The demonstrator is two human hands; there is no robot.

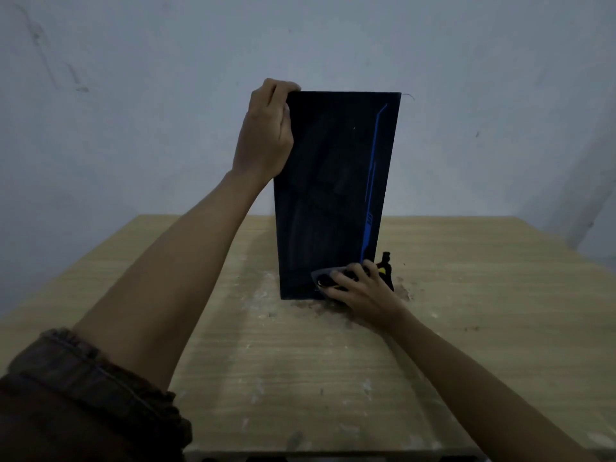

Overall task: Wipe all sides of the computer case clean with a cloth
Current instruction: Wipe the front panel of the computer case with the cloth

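A tall black computer case [333,195] with a thin blue line down its front stands upright on the wooden table [300,361]. My left hand [266,135] grips the case's top left corner, fingers curled over the top edge. My right hand [360,288] presses a dark cloth with grey and yellow patches [325,276] against the bottom right of the front face, fingers curled around the cloth. The case's back and sides are hidden.
The table top is dusty and stained around the case's base. A plain grey wall [133,95] rises just behind the table. The table's near edge [333,453] runs along the bottom of the view.
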